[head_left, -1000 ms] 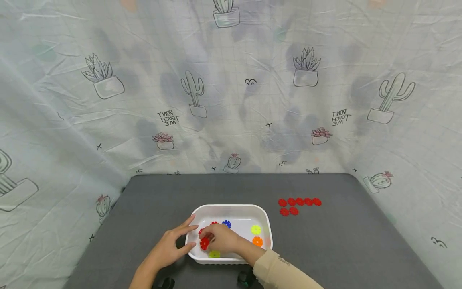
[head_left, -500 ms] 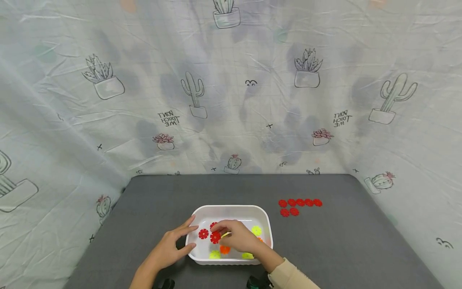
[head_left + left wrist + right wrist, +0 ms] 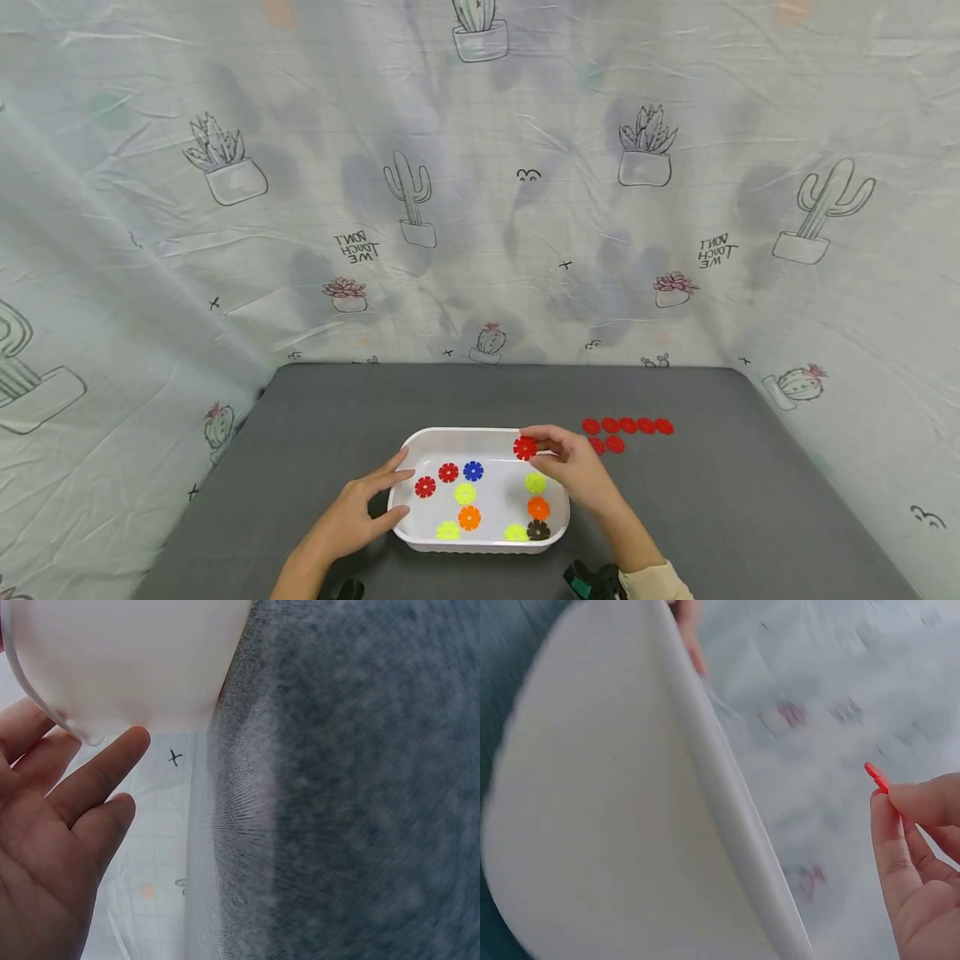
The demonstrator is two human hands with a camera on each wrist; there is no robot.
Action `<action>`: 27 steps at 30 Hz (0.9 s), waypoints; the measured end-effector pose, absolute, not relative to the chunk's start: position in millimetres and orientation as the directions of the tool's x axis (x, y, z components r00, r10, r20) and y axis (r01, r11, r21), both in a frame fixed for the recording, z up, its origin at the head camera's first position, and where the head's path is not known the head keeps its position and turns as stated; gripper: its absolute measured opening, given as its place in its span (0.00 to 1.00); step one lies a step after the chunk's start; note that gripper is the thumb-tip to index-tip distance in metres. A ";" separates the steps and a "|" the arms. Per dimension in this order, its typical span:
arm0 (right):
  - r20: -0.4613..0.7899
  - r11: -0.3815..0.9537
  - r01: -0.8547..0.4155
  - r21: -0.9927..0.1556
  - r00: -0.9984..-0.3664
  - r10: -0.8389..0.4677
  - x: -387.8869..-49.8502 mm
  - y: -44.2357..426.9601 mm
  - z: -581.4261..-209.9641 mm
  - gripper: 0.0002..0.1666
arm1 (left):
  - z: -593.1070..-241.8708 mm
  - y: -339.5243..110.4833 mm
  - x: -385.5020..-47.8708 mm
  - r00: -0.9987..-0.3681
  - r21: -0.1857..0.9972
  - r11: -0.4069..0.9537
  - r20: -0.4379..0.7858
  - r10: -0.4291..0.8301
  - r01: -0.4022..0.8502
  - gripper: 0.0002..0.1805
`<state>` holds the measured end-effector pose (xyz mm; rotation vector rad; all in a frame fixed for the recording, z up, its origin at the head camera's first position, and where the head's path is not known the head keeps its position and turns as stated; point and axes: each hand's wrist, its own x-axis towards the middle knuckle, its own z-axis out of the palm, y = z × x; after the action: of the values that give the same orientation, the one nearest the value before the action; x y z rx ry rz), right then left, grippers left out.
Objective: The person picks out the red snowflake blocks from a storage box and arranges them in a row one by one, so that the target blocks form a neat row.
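In the head view my left hand rests on the left rim of a white plastic tray, fingers spread and fairly straight. The left wrist view shows two of its fingers outside the tray wall. My right hand pinches a red snowflake disc between thumb and fingertips over the tray's far right corner. Seen edge-on in the right wrist view, that red disc is above rim level. Two red discs lie at the tray's left, beside a blue disc.
Yellow discs, orange discs and a dark brown disc lie in the tray too. On the grey table, right of the tray, several red discs form two rows. A cactus-print curtain surrounds the table.
My right hand has lifted the red disc from the left of the tray and carried it right and away to the far right corner. My left hand stays on the rim.
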<state>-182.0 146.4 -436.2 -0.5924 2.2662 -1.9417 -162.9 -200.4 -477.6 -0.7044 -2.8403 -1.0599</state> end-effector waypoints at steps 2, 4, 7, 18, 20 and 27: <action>0.215 0.104 -0.256 -0.961 -0.928 -0.304 -184.4 161.1 -439.4 0.23 | -478.3 -200.5 -163.0 -0.897 0.616 0.665 0.177 0.405 0.422 0.26; 0.254 0.112 -0.288 -0.951 -0.935 -0.247 -186.0 174.6 -442.0 0.23 | -479.1 -200.6 -162.7 -0.895 0.614 0.664 0.181 0.408 0.427 0.26; 0.271 0.129 -0.292 -0.948 -0.949 -0.160 -186.9 192.0 -444.5 0.22 | -480.6 -201.0 -162.1 -0.887 0.610 0.655 0.198 0.417 0.445 0.26; 0.166 0.108 -0.159 -0.981 -0.984 0.064 -197.3 236.8 -463.6 0.26 | -481.3 -203.6 -161.2 -0.871 0.623 0.620 0.240 0.429 0.477 0.26; 0.163 0.072 -0.157 -0.985 -0.983 0.081 -198.6 244.6 -470.3 0.28 | -480.4 -203.5 -160.9 -0.875 0.626 0.624 0.229 0.427 0.468 0.26; 0.128 -0.135 -0.151 -0.979 -0.978 0.165 -199.1 263.3 -490.1 0.27 | -479.7 -203.9 -159.3 -0.880 0.626 0.631 0.219 0.422 0.458 0.26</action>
<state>-199.1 263.3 -490.1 0.0183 2.1882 -2.5384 -159.3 -203.9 -479.7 -0.7536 -2.7908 -1.0926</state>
